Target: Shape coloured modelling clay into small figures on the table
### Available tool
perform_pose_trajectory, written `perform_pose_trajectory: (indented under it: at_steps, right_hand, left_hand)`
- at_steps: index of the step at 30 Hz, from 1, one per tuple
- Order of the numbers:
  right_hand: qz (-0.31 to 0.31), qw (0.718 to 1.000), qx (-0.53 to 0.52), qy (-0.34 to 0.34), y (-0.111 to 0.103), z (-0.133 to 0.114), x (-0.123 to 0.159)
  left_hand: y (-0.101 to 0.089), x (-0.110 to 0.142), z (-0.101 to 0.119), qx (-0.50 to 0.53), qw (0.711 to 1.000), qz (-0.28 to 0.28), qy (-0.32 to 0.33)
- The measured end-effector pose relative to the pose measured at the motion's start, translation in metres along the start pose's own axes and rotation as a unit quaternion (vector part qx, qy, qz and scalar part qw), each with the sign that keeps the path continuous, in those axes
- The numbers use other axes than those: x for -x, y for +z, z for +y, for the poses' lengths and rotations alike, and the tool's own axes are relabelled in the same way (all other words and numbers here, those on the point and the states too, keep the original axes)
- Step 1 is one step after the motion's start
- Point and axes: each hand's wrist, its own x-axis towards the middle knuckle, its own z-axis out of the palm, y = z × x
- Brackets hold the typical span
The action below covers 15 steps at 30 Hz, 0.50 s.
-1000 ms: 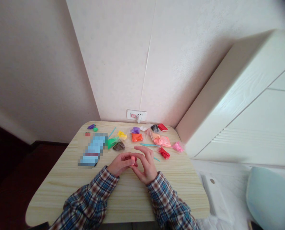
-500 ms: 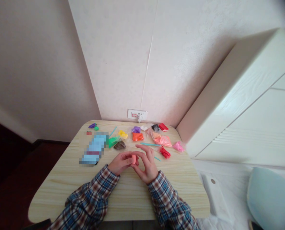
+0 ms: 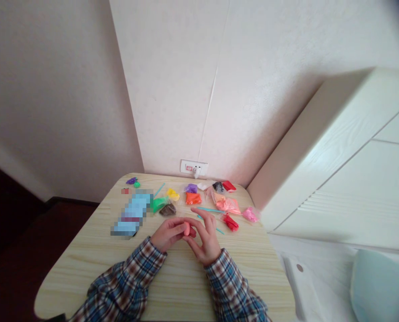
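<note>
A small lump of coral-pink modelling clay [image 3: 186, 229] is held between my two hands, above the middle of the table. My left hand [image 3: 168, 232] pinches it from the left with thumb and fingers. From the right, the thumb and a finger of my right hand [image 3: 206, 239] press on its ends, while the index finger sticks out. Just beyond my hands lie a bag of dark brown clay [image 3: 168, 209], a bag of green clay [image 3: 158, 204], a bag of orange clay [image 3: 193, 198] and a bag of red clay [image 3: 231, 222].
On the wooden table [image 3: 179, 286], a blurred-out phone [image 3: 132, 214] lies to the left, near small purple [image 3: 131, 180] and green clay pieces [image 3: 136, 184]. Turquoise tools [image 3: 211, 209] lie among more clay bags, including a pink one [image 3: 250, 214]. A wall socket [image 3: 194, 168] sits behind.
The view has tilted slightly, so the table sits lower in the picture. Both hands keep hold of the coral-pink clay, with only slight finger movement around it.
</note>
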Motion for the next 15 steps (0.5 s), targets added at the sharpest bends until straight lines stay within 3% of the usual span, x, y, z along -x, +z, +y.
perform_pose_trajectory:
  at_steps: [4,8,15]
  right_hand:
    - [0.006,1.000,0.011,-0.007,0.002,0.000,0.001]
    - [-0.020,0.997,0.045,-0.062,0.006,-0.007,-0.002]
    - [-0.074,0.987,0.122,-0.076,0.009,-0.010,-0.003]
  left_hand:
    - [0.004,-0.001,0.003,0.099,0.995,-0.022,0.014]
    - [0.018,-0.006,0.009,0.237,0.971,-0.025,0.004]
    - [0.027,-0.015,0.008,0.296,0.954,0.032,0.023]
